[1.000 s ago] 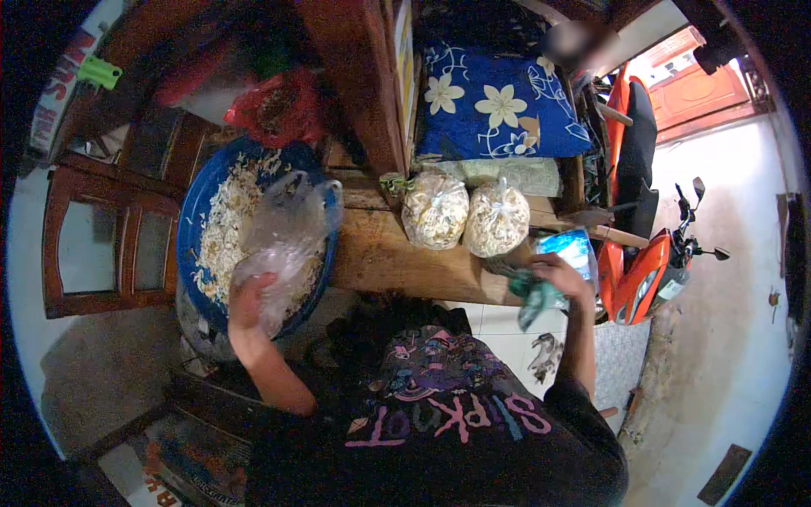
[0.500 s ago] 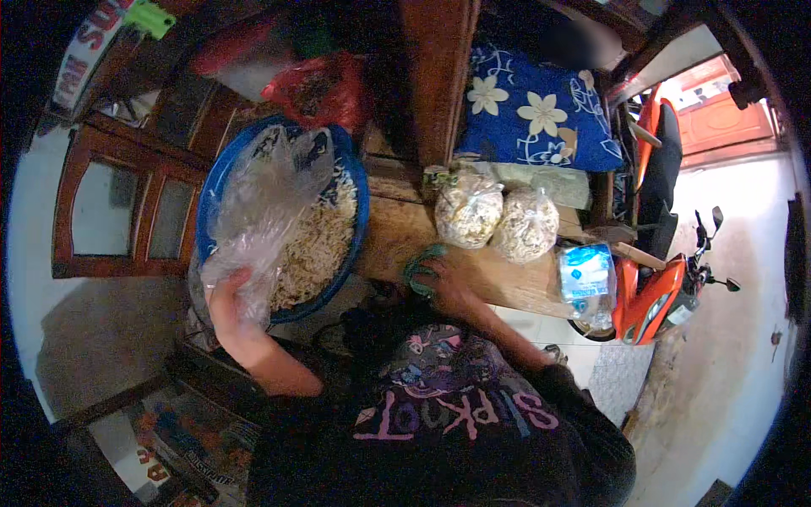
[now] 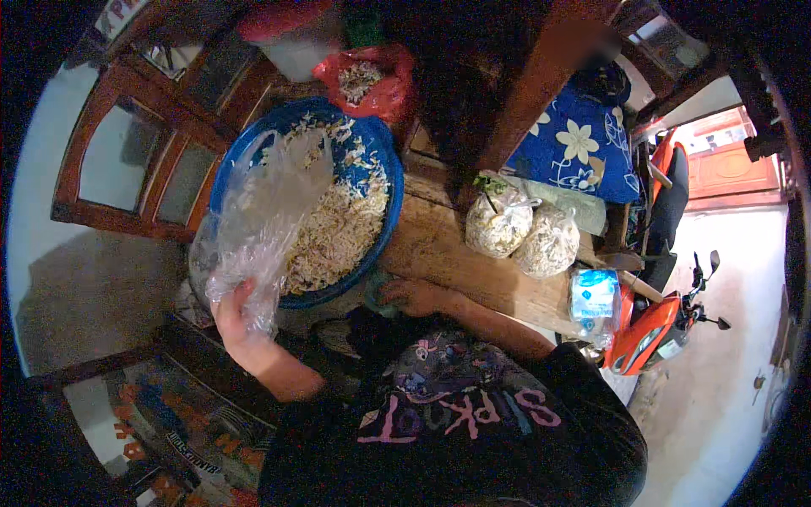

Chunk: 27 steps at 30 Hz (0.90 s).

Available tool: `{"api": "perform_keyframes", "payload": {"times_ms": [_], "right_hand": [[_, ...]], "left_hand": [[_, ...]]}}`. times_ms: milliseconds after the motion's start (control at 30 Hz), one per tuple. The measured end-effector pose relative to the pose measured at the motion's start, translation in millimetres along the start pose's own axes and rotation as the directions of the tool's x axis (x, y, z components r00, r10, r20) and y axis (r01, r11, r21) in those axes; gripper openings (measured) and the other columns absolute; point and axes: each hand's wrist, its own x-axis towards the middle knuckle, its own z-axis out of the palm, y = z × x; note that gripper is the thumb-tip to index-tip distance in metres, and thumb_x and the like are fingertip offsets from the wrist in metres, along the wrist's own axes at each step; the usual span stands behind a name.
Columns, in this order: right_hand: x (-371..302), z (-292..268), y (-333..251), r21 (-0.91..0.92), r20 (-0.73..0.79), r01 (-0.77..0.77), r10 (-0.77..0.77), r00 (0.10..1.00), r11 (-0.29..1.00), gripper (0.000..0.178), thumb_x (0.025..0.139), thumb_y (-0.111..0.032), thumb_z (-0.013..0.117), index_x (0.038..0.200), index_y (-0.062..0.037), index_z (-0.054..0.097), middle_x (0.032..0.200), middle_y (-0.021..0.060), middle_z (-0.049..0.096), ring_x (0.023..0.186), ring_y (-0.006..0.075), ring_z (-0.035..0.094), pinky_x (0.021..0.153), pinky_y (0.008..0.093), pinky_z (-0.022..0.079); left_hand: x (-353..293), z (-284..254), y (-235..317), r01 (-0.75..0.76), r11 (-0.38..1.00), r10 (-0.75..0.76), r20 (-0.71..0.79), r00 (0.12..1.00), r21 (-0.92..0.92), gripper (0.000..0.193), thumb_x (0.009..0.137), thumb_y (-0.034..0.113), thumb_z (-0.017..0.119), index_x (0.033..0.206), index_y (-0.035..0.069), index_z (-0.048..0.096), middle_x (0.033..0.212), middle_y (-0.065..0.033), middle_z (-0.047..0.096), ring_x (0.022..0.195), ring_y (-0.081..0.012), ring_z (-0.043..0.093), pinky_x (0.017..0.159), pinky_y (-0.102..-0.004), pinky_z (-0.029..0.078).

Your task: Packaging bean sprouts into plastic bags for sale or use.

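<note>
My left hand [image 3: 239, 317] is closed on a clear plastic bag [image 3: 274, 198], whose crumpled upper part hangs over the left side of a large blue basin [image 3: 394, 198]. Pale, loose flaky or shredded food [image 3: 342, 241] lies in the basin. By the basin's near right rim, my right hand [image 3: 414, 296] is wrapped around a small green, rounded, bowl-like thing [image 3: 379, 296]. Its exact kind does not show clearly, as my fingers and the dark surroundings cover part of it.
On the wooden bench [image 3: 443, 245] sit two tied clear bags of pale food [image 3: 498, 224] and a blue-and-white plastic pack [image 3: 595, 296]. A red bag [image 3: 393, 84] stands behind the basin, a blue flowered cushion [image 3: 579, 139] at back right. An orange motorbike [image 3: 642, 338] stands right.
My right hand has moved left with the green thing, from the bench to the basin's rim. My left hand keeps its hold on the bag. The whole view has shifted.
</note>
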Motion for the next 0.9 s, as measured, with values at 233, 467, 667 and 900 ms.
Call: {"api": "perform_keyframes", "payload": {"times_ms": [233,467,667,900], "right_hand": [[-30,-57,1,-0.724,-0.571,-0.586,0.161,0.805,0.363,0.048,0.072,-0.019,0.061,0.118,-0.0061,0.057,0.111,0.0197,0.059,0.107,0.0356,0.052,0.099,0.0482,0.038],[5,-8,-76,-0.837,0.279,0.040,0.363,0.889,0.546,0.028,0.078,-0.016,0.055,0.103,-0.0055,0.060,0.105,0.0211,0.056,0.100,0.0315,0.054,0.070,0.0449,0.051],[-149,-78,-36,-0.815,-0.012,-0.158,0.256,0.967,0.558,0.029,0.078,-0.020,0.058,0.104,-0.0074,0.062,0.099,0.0247,0.058,0.096,0.0271,0.058,0.062,0.0429,0.052],[-190,-89,-33,-0.779,-0.460,-0.564,0.361,0.811,0.275,0.030,0.079,-0.018,0.057,0.107,-0.0067,0.064,0.110,0.0213,0.059,0.102,0.0248,0.059,0.088,0.0419,0.047]], "left_hand": [[7,2,-3,0.083,0.992,-0.077,0.074,0.994,-0.092,0.050,0.068,0.004,0.056,0.116,-0.007,0.052,0.108,-0.0177,0.059,0.097,-0.0310,0.060,0.086,-0.0409,0.048],[-24,10,-12,0.118,0.993,-0.118,0.047,0.992,-0.001,0.047,0.068,-0.004,0.060,0.114,-0.004,0.053,0.109,-0.0158,0.060,0.099,-0.0283,0.059,0.089,-0.0405,0.047],[-83,19,-37,0.055,0.995,-0.053,-0.037,0.998,0.078,0.042,0.070,-0.002,0.063,0.111,-0.002,0.055,0.105,-0.0126,0.061,0.096,-0.0229,0.058,0.087,-0.0349,0.045],[-163,59,-67,-0.032,0.984,0.053,-0.116,0.992,0.176,0.039,0.071,0.012,0.061,0.108,0.000,0.057,0.097,-0.0087,0.061,0.082,-0.0212,0.059,0.071,-0.0326,0.048]]}}
